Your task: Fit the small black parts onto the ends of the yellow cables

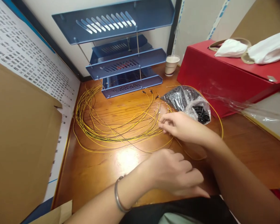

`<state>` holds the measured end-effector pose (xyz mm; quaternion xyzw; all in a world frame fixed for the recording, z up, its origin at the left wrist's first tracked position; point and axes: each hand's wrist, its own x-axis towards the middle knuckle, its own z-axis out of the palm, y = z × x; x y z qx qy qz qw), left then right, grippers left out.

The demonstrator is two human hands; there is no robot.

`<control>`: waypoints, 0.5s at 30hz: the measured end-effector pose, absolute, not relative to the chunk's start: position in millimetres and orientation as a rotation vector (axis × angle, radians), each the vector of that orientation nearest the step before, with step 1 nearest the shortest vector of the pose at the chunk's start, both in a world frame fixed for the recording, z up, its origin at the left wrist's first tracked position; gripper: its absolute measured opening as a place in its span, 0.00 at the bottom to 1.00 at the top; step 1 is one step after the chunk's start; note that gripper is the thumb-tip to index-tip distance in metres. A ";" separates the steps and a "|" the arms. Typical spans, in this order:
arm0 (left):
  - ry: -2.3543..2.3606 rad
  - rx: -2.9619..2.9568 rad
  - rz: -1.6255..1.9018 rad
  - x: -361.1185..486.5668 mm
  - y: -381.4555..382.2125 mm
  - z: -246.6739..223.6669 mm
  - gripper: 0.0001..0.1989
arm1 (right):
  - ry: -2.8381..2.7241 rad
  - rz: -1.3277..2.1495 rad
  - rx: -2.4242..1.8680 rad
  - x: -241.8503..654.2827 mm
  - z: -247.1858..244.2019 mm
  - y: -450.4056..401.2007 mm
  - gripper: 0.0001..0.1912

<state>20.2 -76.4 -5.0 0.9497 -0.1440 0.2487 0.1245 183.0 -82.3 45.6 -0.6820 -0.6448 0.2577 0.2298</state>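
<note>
A loose coil of thin yellow and black wires (112, 137) lies across the wooden table. At its right end my right hand (175, 126) has its fingers pinched together at the wire ends; what is between them is too small to make out. My left hand (177, 172), with a metal bangle on the wrist, is nearer the table's front edge, its fingers curled and their grip hidden below. A clear plastic bag (177, 98) of small black parts sits just beyond my right hand. Several wires end in small black tips near the bag.
A blue tiered rack (128, 63) stands at the back, beside a paper cup (171, 65). To the right is a red box (207, 74) with tape rolls and white tissue on top. Cardboard (23, 133) and a printed sheet line the left side.
</note>
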 end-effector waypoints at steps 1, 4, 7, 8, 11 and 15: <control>-0.317 2.818 0.595 16.9 -74.6 -4.2 0.20 | -1.704 0.700 -1.839 189.0 47.6 -83.7 0.09; -0.006 2.934 0.156 11.7 -60.4 -0.3 0.18 | -1.528 0.708 -1.765 202.2 55.5 -89.1 0.13; 0.423 2.927 0.075 13.9 -34.5 3.6 0.20 | -1.461 0.721 -1.725 208.2 64.5 -95.0 0.16; 0.560 2.907 0.089 14.9 -25.1 4.4 0.21 | -1.443 0.718 -1.723 209.4 67.1 -96.7 0.17; 0.901 2.611 0.403 14.5 -2.4 5.5 0.19 | -1.396 0.699 -1.748 214.0 71.4 -100.6 0.17; 1.054 1.922 0.809 7.8 7.2 6.7 0.17 | -1.384 0.657 -1.770 224.0 70.8 -103.9 0.16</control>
